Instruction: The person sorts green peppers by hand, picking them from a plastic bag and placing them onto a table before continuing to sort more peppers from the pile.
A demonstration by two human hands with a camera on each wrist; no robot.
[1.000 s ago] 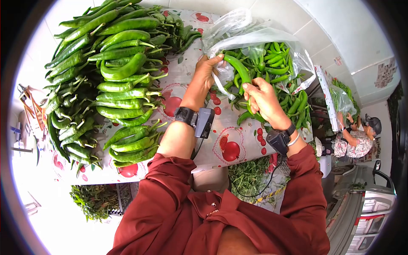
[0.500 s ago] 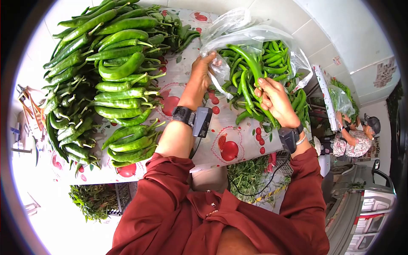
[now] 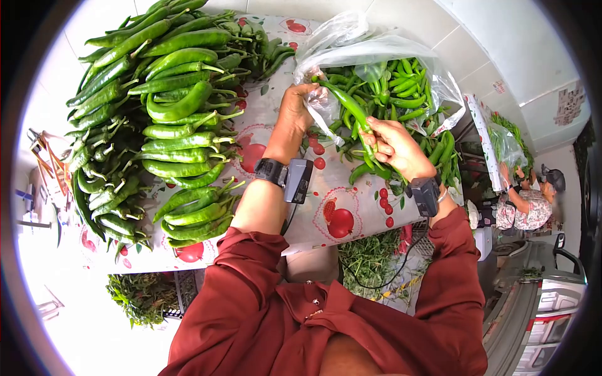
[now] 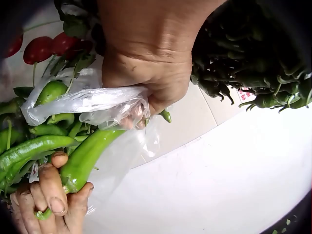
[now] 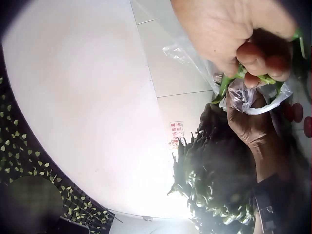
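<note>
My left hand (image 3: 295, 108) grips the bunched edge of a clear plastic bag (image 3: 392, 49) at its left side. With thumb and fingers, my right hand (image 3: 399, 149) holds a long green pepper (image 3: 348, 103) near its stem end. That pepper slants up and left, its far tip right at the left fingers. In the left wrist view the pepper (image 4: 90, 157) runs from the right fingers to the bag's edge, and a green tip pokes out past the left hand. Many smaller green peppers (image 3: 407, 91) fill the bag. The right palm is hidden in the right wrist view.
Large green peppers (image 3: 182, 113) lie in tall stacked rows on the left of the fruit-print tablecloth (image 3: 285, 219). Loose peppers (image 3: 445, 153) lie at the right end. Below are heaps of leafy greens (image 3: 367, 260). Another person (image 3: 527, 200) works at a table far right.
My right hand first drew a pepper away to the right, then came back left, bringing the pepper's tip to the left hand. The left hand has kept its grip on the bag.
</note>
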